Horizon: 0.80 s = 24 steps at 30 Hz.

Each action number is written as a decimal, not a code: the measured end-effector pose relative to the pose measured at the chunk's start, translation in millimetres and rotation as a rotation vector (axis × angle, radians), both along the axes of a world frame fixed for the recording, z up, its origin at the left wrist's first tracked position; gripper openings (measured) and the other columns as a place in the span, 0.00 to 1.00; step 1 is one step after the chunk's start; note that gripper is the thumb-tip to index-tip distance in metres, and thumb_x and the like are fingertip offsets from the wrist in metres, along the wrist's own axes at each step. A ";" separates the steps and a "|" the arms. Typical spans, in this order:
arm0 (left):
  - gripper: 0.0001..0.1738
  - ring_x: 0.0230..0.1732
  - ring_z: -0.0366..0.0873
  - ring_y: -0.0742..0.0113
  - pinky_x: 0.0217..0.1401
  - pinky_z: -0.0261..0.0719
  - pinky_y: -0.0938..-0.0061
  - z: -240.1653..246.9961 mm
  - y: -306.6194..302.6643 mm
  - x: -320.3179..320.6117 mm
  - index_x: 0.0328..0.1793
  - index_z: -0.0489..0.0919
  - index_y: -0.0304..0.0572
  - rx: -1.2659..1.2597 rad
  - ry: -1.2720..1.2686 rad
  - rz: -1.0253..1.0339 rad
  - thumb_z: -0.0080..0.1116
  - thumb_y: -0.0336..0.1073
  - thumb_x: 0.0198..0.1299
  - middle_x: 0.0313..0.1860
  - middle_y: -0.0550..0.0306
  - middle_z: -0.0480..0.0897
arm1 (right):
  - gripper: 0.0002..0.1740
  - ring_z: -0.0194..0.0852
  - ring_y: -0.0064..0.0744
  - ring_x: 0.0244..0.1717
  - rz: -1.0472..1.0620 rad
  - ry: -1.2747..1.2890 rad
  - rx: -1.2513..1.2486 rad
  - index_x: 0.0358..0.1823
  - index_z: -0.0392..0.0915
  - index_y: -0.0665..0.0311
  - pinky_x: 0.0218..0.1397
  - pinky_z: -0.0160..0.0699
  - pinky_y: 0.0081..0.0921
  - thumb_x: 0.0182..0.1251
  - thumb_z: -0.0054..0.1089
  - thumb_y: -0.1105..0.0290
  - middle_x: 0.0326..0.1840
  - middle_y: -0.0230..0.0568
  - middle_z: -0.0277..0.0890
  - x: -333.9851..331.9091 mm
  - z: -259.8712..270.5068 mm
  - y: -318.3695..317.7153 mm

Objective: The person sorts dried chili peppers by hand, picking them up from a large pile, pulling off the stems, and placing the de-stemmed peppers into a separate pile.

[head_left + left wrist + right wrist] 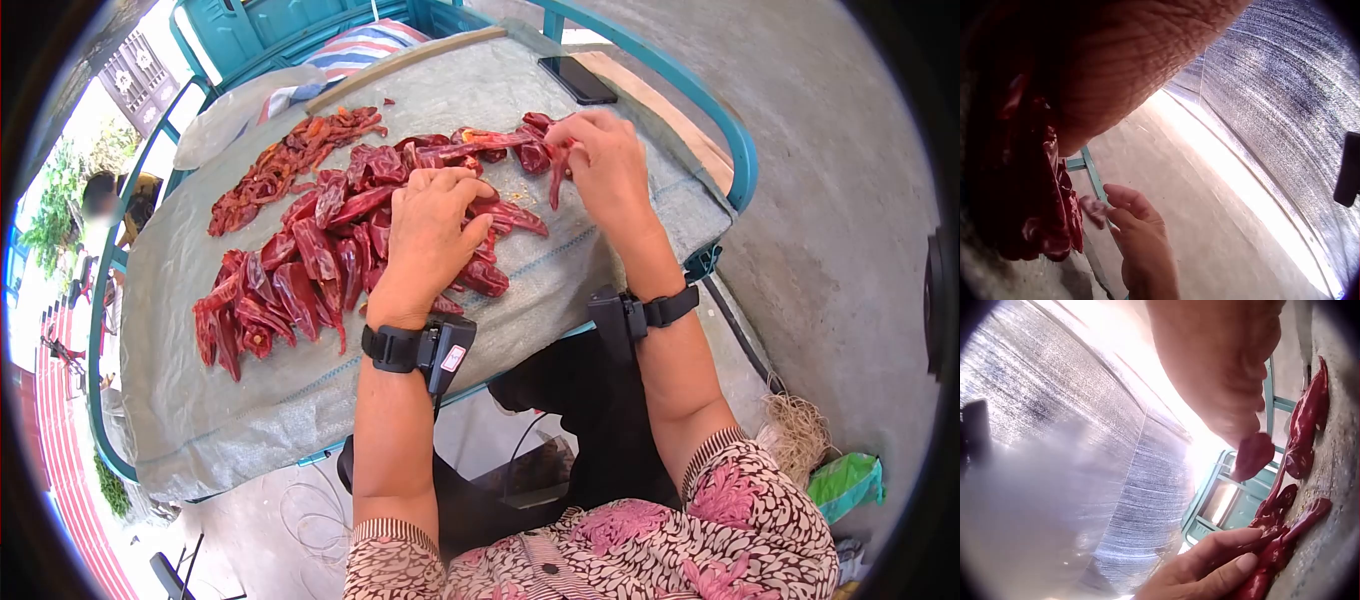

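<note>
Many dried red peppers (315, 250) lie heaped on a grey woven sheet (250, 410). The left hand (432, 225) rests on the heap's right part, fingers bent over the peppers, as the right wrist view also shows with that hand (1210, 569) low in the frame. At the heap's far right, the right hand (605, 165) pinches a red pepper (558, 178) between thumb and fingers. That pepper (1254, 456) hangs below the fingertips in the right wrist view. Darker, shrivelled pepper pieces (290, 160) form a separate pile behind the heap.
A black phone (577, 80) lies at the back right of the sheet. Teal rails (735, 150) border the cart bed, with a wooden strip (410, 65) and a striped bag (365, 45) at the back. A green bag (845, 485) is on the floor at right.
</note>
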State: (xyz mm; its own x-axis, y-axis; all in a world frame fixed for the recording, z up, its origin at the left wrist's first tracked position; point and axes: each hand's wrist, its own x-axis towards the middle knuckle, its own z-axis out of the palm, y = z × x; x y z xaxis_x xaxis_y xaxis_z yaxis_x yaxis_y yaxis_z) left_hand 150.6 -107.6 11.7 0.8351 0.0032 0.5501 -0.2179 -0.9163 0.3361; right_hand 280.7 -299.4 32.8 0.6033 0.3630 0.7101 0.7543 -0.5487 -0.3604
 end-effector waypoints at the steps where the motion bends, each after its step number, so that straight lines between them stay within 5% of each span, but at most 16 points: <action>1: 0.15 0.64 0.74 0.55 0.66 0.69 0.58 0.3 -0.1 -0.1 0.52 0.86 0.52 0.001 0.003 0.002 0.68 0.36 0.58 0.62 0.62 0.83 | 0.08 0.78 0.48 0.55 -0.032 -0.014 0.029 0.38 0.88 0.49 0.61 0.72 0.44 0.64 0.62 0.71 0.47 0.35 0.85 0.5 -2.1 1.0; 8: 0.15 0.64 0.73 0.55 0.66 0.68 0.58 -1.3 0.2 0.3 0.52 0.86 0.51 0.007 0.020 0.008 0.68 0.37 0.58 0.63 0.61 0.83 | 0.10 0.74 0.48 0.64 0.027 -0.299 -0.131 0.45 0.87 0.50 0.71 0.65 0.50 0.62 0.65 0.66 0.58 0.36 0.83 21.5 -26.1 31.3; 11: 0.15 0.65 0.73 0.55 0.66 0.68 0.58 0.0 0.3 -0.7 0.52 0.86 0.51 0.008 0.023 0.012 0.68 0.37 0.58 0.63 0.61 0.82 | 0.12 0.70 0.46 0.69 0.034 -0.147 -0.413 0.48 0.87 0.49 0.75 0.56 0.53 0.65 0.65 0.62 0.60 0.34 0.82 18.3 -30.3 34.8; 17: 0.15 0.65 0.73 0.54 0.67 0.68 0.58 0.3 0.0 0.4 0.53 0.86 0.51 -0.001 0.026 0.006 0.68 0.37 0.58 0.63 0.61 0.82 | 0.11 0.70 0.43 0.69 -0.044 -0.026 -0.131 0.47 0.88 0.49 0.73 0.56 0.53 0.64 0.66 0.61 0.60 0.36 0.82 32.7 -37.1 35.4; 20: 0.15 0.65 0.73 0.54 0.67 0.68 0.58 0.5 -0.1 0.5 0.52 0.86 0.51 -0.010 0.030 0.005 0.69 0.37 0.58 0.63 0.61 0.82 | 0.12 0.73 0.42 0.65 -0.206 -0.191 -0.097 0.47 0.88 0.49 0.73 0.57 0.51 0.64 0.66 0.61 0.59 0.36 0.83 31.7 -39.9 34.6; 24: 0.15 0.65 0.74 0.54 0.66 0.68 0.57 0.4 -0.1 0.8 0.52 0.86 0.51 -0.008 0.023 0.008 0.69 0.37 0.57 0.63 0.61 0.82 | 0.15 0.74 0.43 0.64 -0.102 -0.101 -0.196 0.53 0.86 0.49 0.70 0.59 0.49 0.64 0.65 0.64 0.59 0.37 0.83 23.2 -23.5 46.0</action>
